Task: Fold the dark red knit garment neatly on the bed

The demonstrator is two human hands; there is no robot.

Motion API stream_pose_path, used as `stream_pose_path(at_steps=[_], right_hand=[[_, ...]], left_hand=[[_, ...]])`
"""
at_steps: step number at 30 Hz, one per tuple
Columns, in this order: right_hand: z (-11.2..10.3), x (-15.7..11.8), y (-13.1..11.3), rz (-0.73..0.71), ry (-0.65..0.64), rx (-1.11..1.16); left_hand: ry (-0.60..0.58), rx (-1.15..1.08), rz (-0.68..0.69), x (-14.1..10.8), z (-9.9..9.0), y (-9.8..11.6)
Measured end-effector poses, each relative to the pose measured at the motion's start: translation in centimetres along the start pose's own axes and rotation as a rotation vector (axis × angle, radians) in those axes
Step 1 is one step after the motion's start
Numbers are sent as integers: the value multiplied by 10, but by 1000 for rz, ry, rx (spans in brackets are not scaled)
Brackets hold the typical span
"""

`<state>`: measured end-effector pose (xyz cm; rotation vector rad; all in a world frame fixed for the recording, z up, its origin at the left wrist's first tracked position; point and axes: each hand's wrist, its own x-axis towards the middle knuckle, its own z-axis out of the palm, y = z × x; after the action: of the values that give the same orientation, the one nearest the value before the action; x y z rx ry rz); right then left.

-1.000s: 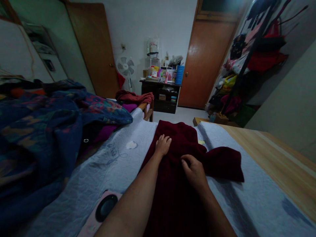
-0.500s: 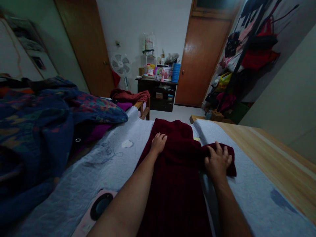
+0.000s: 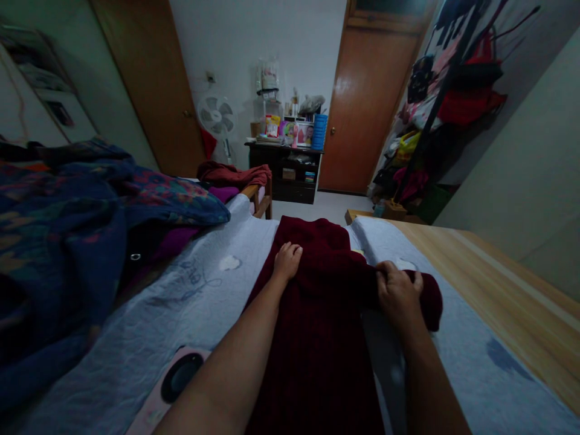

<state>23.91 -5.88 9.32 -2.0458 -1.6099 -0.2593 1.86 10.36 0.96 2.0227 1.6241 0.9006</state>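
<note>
A dark red garment (image 3: pixel 321 338) lies lengthwise on the pale blue-grey bed sheet (image 3: pixel 181 302), with a part like a sleeve reaching out to the right. My left hand (image 3: pixel 287 261) rests palm down on the garment's upper left part, its fingers slightly spread. Over the sleeve part, my right hand (image 3: pixel 399 293) has its fingers curled round the cloth, whose end sticks out beyond the hand. Below my left forearm is a pink object with a dark round face (image 3: pixel 181 377), partly hidden by the arm.
A heap of blue patterned cloth (image 3: pixel 99 223) covers the left of the bed. Wooden boards (image 3: pixel 480 260) run along the right edge. Beyond the bed stand a fan (image 3: pixel 216 116), a dark cabinet (image 3: pixel 283 192) and hanging bags (image 3: pixel 471 106).
My right hand has closed from spread fingers onto the sleeve part, which now looks bunched and extends a little farther right. My left hand stays on the garment. The view has shifted slightly.
</note>
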Motion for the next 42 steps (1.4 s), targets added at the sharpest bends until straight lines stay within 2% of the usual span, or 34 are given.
stream_pose_path(at_steps=[7,11,17,21,24,27,29,32,34,36,40,42], right_hand=[[-42,-4,-27,24,-202,151],[-58,-9,-41,-37,-305,301],[-59,-22,-70,-238,-597,486],[-56,-29,-89,-312,-697,538],[-55,-30,-92,-291,-648,632],[-52,-28,-89,-161,-491,770],[-48,-28,-88,-71,-447,871],[-42,-32,-91,-83,-560,950],[-40,-35,-92,-151,-666,924],[-38,-37,-90,-139,-708,886],[-26,-33,-81,130,-582,930],[-12,-28,-78,206,-510,982]], left_hand=[[33,-126,2,1,-1,0],[61,-240,-4,5,-4,-3],[129,-387,-69,10,-8,-9],[120,-452,-97,10,-10,-11],[102,-486,-120,10,-12,-12],[83,-515,-144,10,-13,-12],[67,-532,-159,11,-15,-13],[42,-542,-188,12,-18,-15],[29,-532,-209,13,-19,-18],[19,-508,-226,14,-20,-21],[-7,-432,-252,16,-21,-23],[-33,-340,-261,16,-21,-21]])
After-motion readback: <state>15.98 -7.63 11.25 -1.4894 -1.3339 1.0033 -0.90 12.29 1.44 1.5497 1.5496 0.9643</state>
